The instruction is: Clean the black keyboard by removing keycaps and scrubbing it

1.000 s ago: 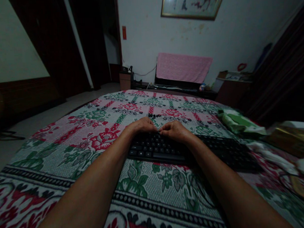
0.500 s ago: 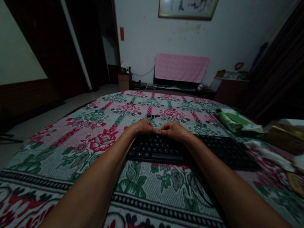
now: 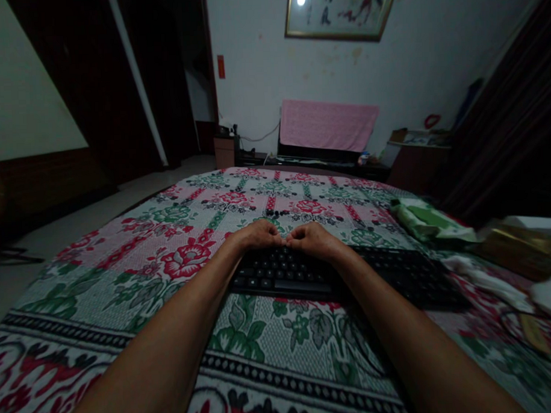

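A black keyboard (image 3: 300, 285) lies on the flowered bed cover (image 3: 170, 306), its right part running under my right forearm. Over its upper edge, my left hand (image 3: 261, 234) is closed in a pinch, fingertips pointing right. Facing it, my right hand (image 3: 313, 238) pinches too, and the fingertips of both hands nearly meet above the keys. Whatever sits between the fingers is too small and dark to make out. Just beyond the hands, several small dark pieces (image 3: 276, 213) show on the cover.
To the right lie a green and white packet (image 3: 432, 222), a golden-brown box (image 3: 521, 246) and crumpled white material (image 3: 490, 280). A dark cable (image 3: 369, 360) runs near my right forearm. A pink towel (image 3: 329, 125) hangs over something dark by the far wall.
The view has tilted up slightly. Both hands stay pinched over the keyboard's upper edge, with only a slight shift of the fingers.
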The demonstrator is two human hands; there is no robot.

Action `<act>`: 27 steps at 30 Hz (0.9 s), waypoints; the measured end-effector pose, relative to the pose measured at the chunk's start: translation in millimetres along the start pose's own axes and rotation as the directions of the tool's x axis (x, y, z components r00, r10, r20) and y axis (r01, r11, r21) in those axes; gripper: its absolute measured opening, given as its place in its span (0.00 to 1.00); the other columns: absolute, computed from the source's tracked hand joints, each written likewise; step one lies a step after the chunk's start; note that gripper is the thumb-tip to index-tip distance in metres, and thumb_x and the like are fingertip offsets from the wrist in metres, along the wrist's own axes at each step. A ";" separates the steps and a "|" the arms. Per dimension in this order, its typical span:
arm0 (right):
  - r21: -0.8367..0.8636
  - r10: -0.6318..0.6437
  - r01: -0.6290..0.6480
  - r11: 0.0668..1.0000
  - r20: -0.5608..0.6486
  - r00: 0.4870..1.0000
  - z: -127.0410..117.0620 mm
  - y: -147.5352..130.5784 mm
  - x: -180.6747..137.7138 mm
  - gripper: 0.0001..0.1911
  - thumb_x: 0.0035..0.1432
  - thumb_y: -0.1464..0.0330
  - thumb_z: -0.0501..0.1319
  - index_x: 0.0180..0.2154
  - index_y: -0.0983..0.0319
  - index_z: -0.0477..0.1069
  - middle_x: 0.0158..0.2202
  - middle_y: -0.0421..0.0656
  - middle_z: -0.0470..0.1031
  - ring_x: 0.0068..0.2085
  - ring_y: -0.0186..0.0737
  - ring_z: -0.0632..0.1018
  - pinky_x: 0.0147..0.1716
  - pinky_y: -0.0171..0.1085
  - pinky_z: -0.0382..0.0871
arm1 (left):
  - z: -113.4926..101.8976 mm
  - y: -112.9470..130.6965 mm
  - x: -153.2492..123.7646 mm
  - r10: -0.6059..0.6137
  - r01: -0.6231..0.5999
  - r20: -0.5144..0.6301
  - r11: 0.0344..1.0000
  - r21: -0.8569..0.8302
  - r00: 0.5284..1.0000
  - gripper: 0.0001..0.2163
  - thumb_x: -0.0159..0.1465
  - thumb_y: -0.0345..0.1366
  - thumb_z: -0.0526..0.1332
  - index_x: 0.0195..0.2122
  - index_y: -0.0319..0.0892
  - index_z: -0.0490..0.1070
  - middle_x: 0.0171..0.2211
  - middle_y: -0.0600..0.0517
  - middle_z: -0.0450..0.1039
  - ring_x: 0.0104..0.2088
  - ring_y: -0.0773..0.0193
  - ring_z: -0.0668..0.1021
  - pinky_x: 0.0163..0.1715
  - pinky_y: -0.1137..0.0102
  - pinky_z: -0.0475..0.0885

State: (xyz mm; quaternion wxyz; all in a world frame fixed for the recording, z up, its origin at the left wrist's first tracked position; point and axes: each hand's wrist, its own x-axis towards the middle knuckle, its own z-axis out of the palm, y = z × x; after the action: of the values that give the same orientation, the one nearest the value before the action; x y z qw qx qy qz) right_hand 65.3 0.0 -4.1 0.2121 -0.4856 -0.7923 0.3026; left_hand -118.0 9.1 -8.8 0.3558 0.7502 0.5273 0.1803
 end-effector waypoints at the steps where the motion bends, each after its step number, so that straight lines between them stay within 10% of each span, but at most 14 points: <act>1: -0.009 -0.008 0.008 1.000 0.005 1.000 -0.5 -0.7 -0.6 0.10 0.46 0.64 0.60 0.26 0.65 0.74 0.19 0.36 0.69 0.21 0.28 0.64 0.20 0.29 0.54 | -1.0 -0.3 -0.3 0.000 0.000 0.006 1.000 -0.004 1.000 0.13 0.49 0.45 0.60 0.26 0.38 0.72 0.19 0.58 0.64 0.22 0.72 0.64 0.24 0.77 0.60; 14: -0.214 -0.135 0.124 0.969 -0.038 0.990 -2.1 -7.9 -2.7 0.09 0.46 0.68 0.56 0.26 0.65 0.74 0.23 0.39 0.72 0.25 0.31 0.69 0.25 0.30 0.58 | -6.6 10.4 -4.2 0.042 -0.039 -0.011 0.979 0.202 0.999 0.12 0.53 0.33 0.54 0.30 0.36 0.76 0.22 0.55 0.70 0.23 0.70 0.68 0.25 0.76 0.61; 27: -0.007 -0.064 0.063 0.998 -0.140 0.988 -8.8 -4.2 -2.2 0.11 0.46 0.65 0.58 0.29 0.65 0.74 0.26 0.41 0.75 0.27 0.34 0.72 0.27 0.31 0.62 | -10.9 26.3 -8.4 0.076 -0.048 -0.069 0.939 0.340 0.995 0.13 0.55 0.31 0.55 0.35 0.36 0.78 0.29 0.51 0.77 0.29 0.67 0.73 0.30 0.76 0.63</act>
State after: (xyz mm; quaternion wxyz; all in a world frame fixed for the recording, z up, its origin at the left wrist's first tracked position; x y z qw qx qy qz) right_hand 69.1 -1.0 5.0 0.2760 -0.4804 -0.7909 0.2598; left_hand -110.7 0.2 18.5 0.1945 0.8084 0.5405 0.1287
